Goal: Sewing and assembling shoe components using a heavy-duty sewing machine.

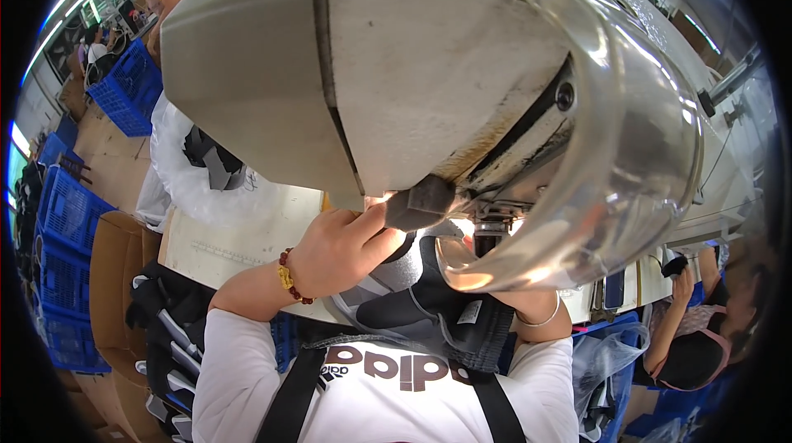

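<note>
A large sewing machine [429, 72] with a pale head and a shiny curved metal part fills the upper middle. My left hand [342, 249], with a beaded bracelet at the wrist, is closed by the needle area. Its fingertips are partly hidden behind a dark grey foam-like pad [421, 204]. Beneath its curled fingers lies a black and grey fabric piece [396, 308] with a ribbed part and a small white label, reaching up under the machine. The curved metal covers most of my right hand; my right wrist [540, 311], wearing a bangle, shows below it, beside the fabric.
A pale worktable [206, 241] extends to the left, beside a white plastic bag [177, 167] with dark scraps. A cardboard box [120, 294] and blue crates [66, 212] stand at far left. Co-workers sit at upper left and at right [697, 352]. Dark cut pieces [169, 336] hang near my left elbow.
</note>
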The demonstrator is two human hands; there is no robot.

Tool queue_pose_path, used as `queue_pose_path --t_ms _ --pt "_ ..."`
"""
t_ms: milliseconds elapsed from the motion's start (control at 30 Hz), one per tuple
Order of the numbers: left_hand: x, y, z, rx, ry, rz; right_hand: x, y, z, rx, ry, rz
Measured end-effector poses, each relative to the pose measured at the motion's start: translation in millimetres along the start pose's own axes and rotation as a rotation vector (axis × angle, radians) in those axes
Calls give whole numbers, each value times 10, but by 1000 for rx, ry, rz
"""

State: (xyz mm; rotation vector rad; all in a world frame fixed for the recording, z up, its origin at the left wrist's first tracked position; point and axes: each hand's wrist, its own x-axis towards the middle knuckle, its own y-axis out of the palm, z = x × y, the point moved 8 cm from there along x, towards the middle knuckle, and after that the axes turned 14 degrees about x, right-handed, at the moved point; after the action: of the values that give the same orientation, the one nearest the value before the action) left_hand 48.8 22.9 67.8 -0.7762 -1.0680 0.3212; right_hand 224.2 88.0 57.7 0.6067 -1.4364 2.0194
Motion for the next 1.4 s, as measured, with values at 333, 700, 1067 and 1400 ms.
queue_pose_path --t_ms 333,700,1067,1400 --pt "-26 25 20 16 -24 -22 34 -28 -67 100 119 8" --pt "-8 31 2 -8 -4 -87 103 -51 -7 16 72 15" --pt "-114 227 43 87 26 -181 135 -53 6 -70 17 -38" --pt "-47 111 41 -72 7 -61 37 90 28 -334 40 25"
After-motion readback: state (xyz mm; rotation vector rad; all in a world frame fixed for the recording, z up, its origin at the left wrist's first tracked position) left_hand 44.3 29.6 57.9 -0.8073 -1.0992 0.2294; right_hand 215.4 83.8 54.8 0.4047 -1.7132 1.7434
